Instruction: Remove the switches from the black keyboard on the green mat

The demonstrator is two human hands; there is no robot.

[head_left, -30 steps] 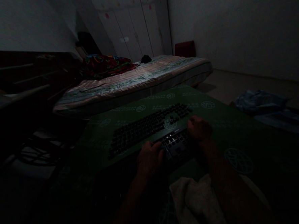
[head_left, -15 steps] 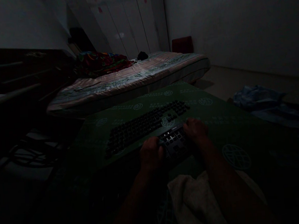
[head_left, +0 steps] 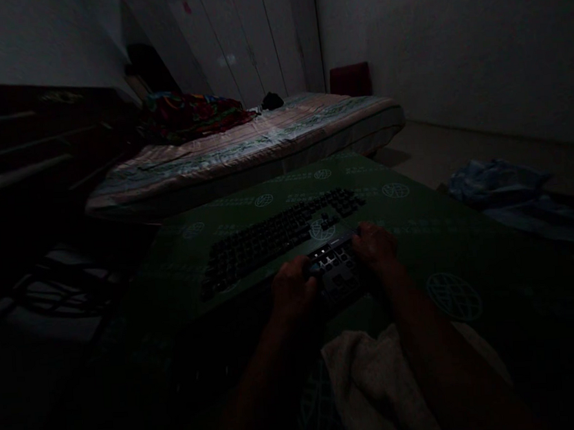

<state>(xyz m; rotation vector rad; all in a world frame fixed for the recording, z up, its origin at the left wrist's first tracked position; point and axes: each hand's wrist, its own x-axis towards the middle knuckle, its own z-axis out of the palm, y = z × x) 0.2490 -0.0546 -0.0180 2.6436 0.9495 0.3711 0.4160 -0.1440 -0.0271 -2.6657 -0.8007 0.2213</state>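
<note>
A dark keyboard [head_left: 340, 278] without keycaps on its visible right part lies on the green table; its left part is lost in shadow. My right hand [head_left: 375, 243] is closed around its right end. Over the middle of the keyboard, my left hand [head_left: 294, 286] is closed, with a small dark piece by the thumb, too dim to name. Beyond the keyboard, loose black keycaps [head_left: 269, 242] are laid out in keyboard order. Below my right forearm lies a crumpled pale cloth [head_left: 375, 378].
The green table [head_left: 405, 234] carries printed globe marks. A bed [head_left: 282, 137] with a colourful blanket [head_left: 193, 117] stands behind it. Bluish cloth [head_left: 502, 185] lies to the right, and a red object [head_left: 350, 80] stands beyond the bed. The room is very dark.
My left hand has shifted slightly right along the keyboard. My right hand keeps its hold on the end. The view has tilted a little.
</note>
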